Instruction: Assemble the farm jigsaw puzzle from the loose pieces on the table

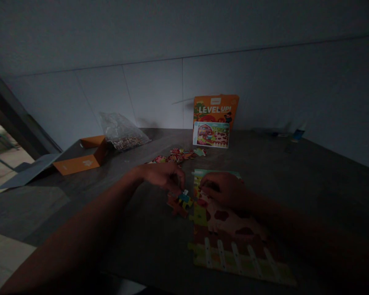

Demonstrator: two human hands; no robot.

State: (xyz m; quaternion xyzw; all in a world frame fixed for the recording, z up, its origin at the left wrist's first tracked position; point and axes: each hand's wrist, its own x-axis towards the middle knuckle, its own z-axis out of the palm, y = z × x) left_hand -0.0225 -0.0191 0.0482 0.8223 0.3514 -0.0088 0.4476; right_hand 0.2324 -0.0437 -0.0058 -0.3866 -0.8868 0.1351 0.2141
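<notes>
Head view is dim: the left hand (164, 176) has its fingertips pinched shut on a puzzle piece (185, 197), just beside the left edge of the assembled puzzle (230, 237) on the table (295, 184). The right hand (223, 190) lies curled, knuckles up, on the puzzle's upper part (whether it grips anything I cannot tell). A small cluster (176, 207) of joined pieces sits right under the left fingertips, and the loose pieces (178, 155) lie further back, near the box (215, 108) propped against the wall.

My judgement: the poor light could let a piece go in the wrong way round. A sideways push from either hand could split the finished rows, and the left forearm could sweep the cluster away.
</notes>
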